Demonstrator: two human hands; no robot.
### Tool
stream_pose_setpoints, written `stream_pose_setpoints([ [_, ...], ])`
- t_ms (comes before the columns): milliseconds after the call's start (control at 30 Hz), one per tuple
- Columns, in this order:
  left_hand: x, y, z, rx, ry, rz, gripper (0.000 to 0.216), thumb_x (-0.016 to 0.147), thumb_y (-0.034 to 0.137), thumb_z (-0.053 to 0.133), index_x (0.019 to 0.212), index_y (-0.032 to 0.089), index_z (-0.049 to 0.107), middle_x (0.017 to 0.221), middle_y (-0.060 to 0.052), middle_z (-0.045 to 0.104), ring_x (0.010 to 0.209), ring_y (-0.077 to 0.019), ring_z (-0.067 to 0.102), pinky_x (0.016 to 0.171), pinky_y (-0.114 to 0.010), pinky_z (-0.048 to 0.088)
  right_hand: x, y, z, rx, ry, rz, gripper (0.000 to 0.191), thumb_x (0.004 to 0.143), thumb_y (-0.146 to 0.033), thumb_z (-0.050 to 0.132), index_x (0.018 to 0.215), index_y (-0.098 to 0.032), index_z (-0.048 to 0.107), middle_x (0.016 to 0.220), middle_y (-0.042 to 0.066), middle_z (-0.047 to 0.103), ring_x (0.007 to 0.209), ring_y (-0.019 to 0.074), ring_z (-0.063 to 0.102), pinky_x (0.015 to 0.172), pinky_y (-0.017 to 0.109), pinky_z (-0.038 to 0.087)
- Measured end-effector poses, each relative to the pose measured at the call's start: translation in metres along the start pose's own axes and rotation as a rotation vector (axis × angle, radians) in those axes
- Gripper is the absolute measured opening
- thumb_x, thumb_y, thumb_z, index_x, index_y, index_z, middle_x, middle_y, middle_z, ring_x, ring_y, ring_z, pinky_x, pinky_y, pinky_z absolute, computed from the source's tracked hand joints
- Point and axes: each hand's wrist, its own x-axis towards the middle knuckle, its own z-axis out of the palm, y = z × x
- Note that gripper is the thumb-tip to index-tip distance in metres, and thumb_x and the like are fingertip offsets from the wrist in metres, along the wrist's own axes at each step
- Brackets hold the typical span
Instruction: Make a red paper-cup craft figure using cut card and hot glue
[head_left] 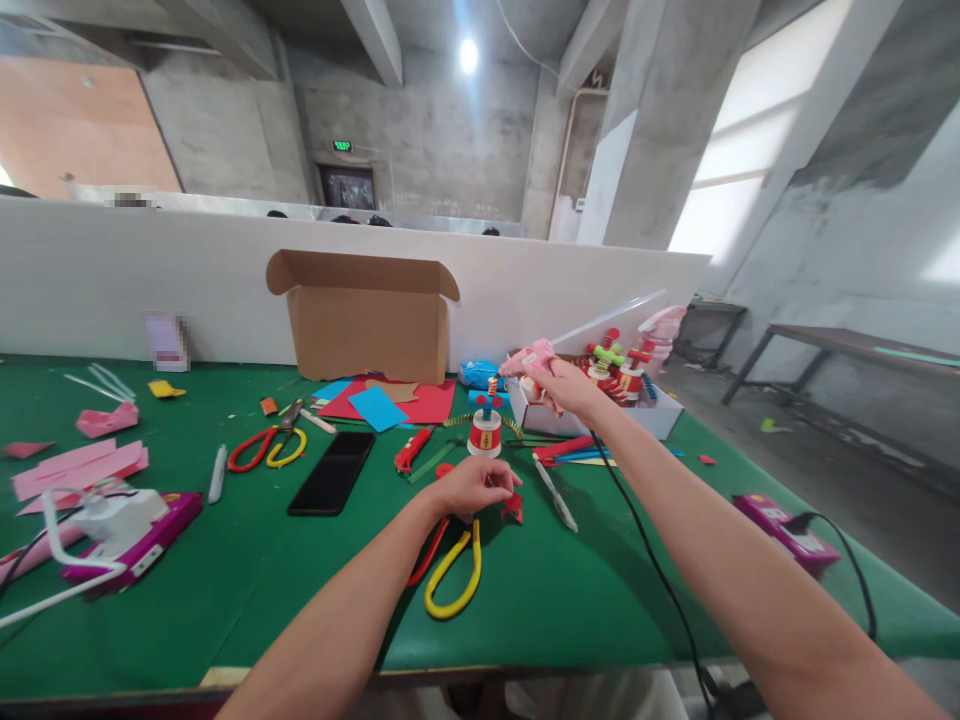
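Observation:
My right hand is wrapped round a pink hot glue gun, a clear stick rising behind it. Its nozzle is beside the top of a small figure, made of a red and white paper cup with a blue piece and springy paper arms. In front of the figure, my left hand is closed, thumb and fingers together; what they hold, if anything, is too small to make out. A red paper scrap is just below those fingertips. Scissors with red and yellow handles lie partly under this hand.
Behind the glue gun, a white box holds several similar figures. A phone, more scissors, a red cutter and coloured paper lie left. The glue gun's black cord crosses the table's right side. Purple power strips sit outward.

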Motion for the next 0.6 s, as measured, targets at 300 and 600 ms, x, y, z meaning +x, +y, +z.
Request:
stream_pose_setpoints([
  [300,0.0,-0.001,-0.0005,-0.011,-0.009,0.004,0.008,0.073,0.015,0.057,0.065,0.014,0.054,0.091,-0.01,0.068,0.093,-0.0187,0.061,0.076,-0.027,0.046,0.0001,0.0015,-0.0021,-0.038,0.027,-0.002,0.021,0.088,-0.035,0.051,0.079,-0.016,0.052,0.054,-0.002,0.056,0.034,0.0067,0.043,0.031,0.018,0.033],
  [600,0.0003,-0.0036,0.0001,-0.009,-0.01,0.009,0.007,0.073,0.014,0.057,0.066,0.013,0.055,0.089,-0.008,0.068,0.091,-0.0161,0.061,0.075,-0.025,0.046,-0.0022,0.0018,-0.0066,-0.167,0.005,-0.096,0.021,0.085,-0.039,0.053,0.085,-0.019,0.058,0.052,-0.002,0.054,0.036,0.0085,0.045,0.032,0.018,0.033],
])
